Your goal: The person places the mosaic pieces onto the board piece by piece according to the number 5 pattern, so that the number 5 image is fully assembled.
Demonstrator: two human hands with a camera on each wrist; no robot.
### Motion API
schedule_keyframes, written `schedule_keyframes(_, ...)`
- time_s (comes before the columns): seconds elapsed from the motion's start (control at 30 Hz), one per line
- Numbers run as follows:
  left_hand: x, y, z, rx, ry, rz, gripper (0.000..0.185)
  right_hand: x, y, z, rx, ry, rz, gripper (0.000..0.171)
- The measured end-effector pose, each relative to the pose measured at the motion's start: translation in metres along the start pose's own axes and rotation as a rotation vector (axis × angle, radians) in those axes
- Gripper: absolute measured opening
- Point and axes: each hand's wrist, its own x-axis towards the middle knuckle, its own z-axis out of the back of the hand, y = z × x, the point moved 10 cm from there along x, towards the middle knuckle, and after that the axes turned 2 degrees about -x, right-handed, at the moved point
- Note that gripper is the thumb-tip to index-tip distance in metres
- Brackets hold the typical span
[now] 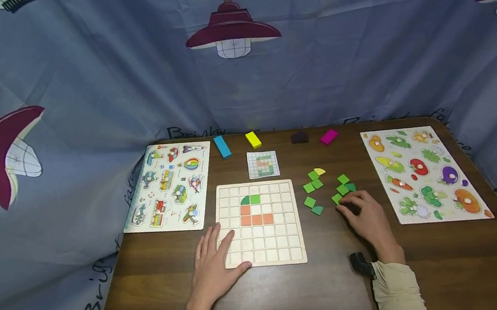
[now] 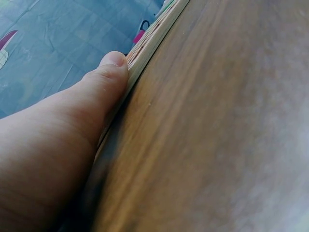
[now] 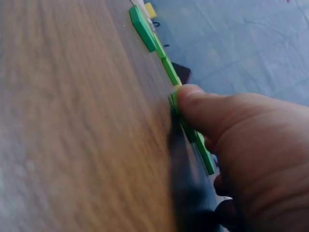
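A pale wooden grid board (image 1: 285,247) lies at the middle of the table. Several salmon squares (image 1: 257,220), a green square (image 1: 255,199) and a green rounded piece (image 1: 245,201) sit in its cells. My left hand (image 1: 212,267) rests spread at the board's lower-left corner, its thumb (image 2: 113,60) against the near edge. Right of the board, loose green tiles (image 1: 310,202) are scattered, with a yellow rounded piece (image 1: 320,171) among them. My right hand (image 1: 369,220) pinches a green square tile (image 1: 336,199) at the near side of this group; the index fingertip is hidden in the right wrist view.
Behind the board lies a small pattern card (image 1: 263,164). Blue (image 1: 222,147), yellow (image 1: 253,140), dark (image 1: 299,137) and magenta (image 1: 329,137) blocks line the far edge. A picture puzzle board (image 1: 170,186) lies at left, a vegetable puzzle board (image 1: 419,182) at right.
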Motion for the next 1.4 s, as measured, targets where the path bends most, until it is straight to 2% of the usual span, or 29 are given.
schedule_keyframes(0.23, 0.000, -0.002, 0.003, -0.010, 0.000, -0.008, 0.091, -0.003, 0.003, 0.001, -0.042, -0.015, -0.031, 0.017)
schedule_keyframes(0.43, 0.000, -0.001, 0.002, 0.001, 0.013, -0.005, 0.091, -0.001, 0.011, 0.001, -0.032, -0.016, -0.017, 0.019)
schedule_keyframes(0.53, -0.001, -0.001, 0.002, -0.001, 0.013, -0.010, 0.091, 0.004, 0.020, 0.001, -0.005, -0.040, 0.010, 0.021)
schedule_keyframes(0.63, 0.000, -0.001, 0.004, -0.003, 0.005, -0.011, 0.091, 0.014, 0.041, -0.003, 0.022, -0.037, 0.055, 0.021)
schedule_keyframes(0.77, 0.001, -0.001, 0.005, 0.001, 0.001, -0.011, 0.091, 0.028, 0.079, -0.019, 0.055, 0.026, 0.121, 0.019)
schedule_keyframes(1.0, 0.001, -0.002, 0.004, 0.000, 0.005, -0.012, 0.091, 0.046, 0.141, -0.066, 0.067, 0.239, 0.203, 0.017)
schedule_keyframes(1.17, 0.001, -0.001, 0.004, -0.004, -0.001, -0.014, 0.091, 0.056, 0.166, -0.089, 0.024, 0.329, 0.273, 0.016)
schedule_keyframes(1.4, 0.000, -0.001, 0.004, -0.008, -0.017, -0.020, 0.090, 0.060, 0.178, -0.104, -0.017, 0.383, 0.295, 0.016)
